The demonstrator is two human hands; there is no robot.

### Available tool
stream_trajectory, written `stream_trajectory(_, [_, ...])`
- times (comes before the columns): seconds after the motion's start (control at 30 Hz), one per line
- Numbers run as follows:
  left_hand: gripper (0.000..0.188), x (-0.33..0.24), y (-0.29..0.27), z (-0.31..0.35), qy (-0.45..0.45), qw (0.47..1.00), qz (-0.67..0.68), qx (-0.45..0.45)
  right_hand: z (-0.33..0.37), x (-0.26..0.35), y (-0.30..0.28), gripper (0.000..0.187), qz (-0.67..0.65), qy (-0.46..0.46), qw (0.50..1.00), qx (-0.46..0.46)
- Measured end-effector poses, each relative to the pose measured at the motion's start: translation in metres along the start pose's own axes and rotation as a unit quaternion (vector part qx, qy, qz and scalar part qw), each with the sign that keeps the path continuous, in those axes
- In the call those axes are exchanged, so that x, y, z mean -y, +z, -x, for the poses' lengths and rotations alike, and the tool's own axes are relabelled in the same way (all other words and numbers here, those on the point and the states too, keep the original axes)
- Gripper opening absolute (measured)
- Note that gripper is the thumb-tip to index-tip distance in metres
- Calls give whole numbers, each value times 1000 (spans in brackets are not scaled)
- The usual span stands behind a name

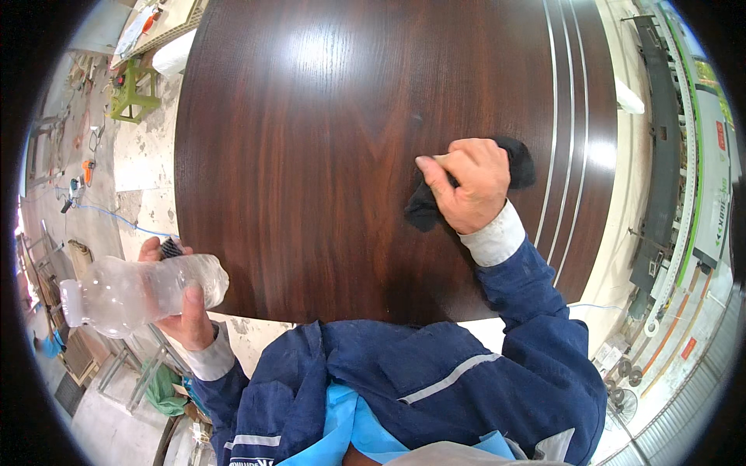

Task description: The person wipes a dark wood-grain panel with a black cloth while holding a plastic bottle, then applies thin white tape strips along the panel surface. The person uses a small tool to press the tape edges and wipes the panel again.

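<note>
Clear plastic bottle (128, 295): clamped in left hand (189, 330), fingers and thumb wrapped round it; lying sideways, cap end out past the panel's near-left edge. Contents, cannot tell.
Small black ridged item (170, 248): at left fingertips; kind unclear.
Black cloth (519, 161): on the panel, right of middle, bunched under right hand (472, 186); fingers curled shut on it.
Dark wood-grain panel (334, 202): wiping apparently under way; glossy across much of the face. Wiped share, cannot tell; patch under the cloth hidden.
Faint mark (417, 119): just beyond the cloth; perhaps left to wipe, perhaps only reflection.
Pale strips (571, 116): three, running along the right side.
Blue cord (128, 222): on floor left of panel; possible snag underfoot.
Green stool (134, 95): farther off, beyond left edge.
Long machine (709, 171): far right, well apart from hands.
</note>
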State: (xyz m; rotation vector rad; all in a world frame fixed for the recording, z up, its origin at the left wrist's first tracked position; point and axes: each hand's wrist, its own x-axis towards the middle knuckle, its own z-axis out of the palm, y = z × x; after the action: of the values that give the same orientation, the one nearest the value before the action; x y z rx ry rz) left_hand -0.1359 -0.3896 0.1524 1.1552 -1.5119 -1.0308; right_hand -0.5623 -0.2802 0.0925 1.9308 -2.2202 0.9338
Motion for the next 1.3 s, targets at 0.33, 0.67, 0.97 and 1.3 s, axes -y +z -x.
stream_trajectory(0.33, [87, 17, 71, -86, 53, 996, 32, 63, -67, 1, -13, 34, -23, 226, 969, 100])
stream_trajectory(0.67, [94, 31, 97, -112, 57, 993, 45, 88, -78, 3, -11, 40, 24, 240, 966, 93])
stream_trajectory(0.97, [97, 33, 99, -112, 27, 992, 57, 107, -65, 14, -8, 32, 35, 237, 968, 77])
stream_trajectory(1.3, [93, 34, 94, -108, 41, 984, 75, 157, -60, 10, -11, 18, 16, 75, 997, 17])
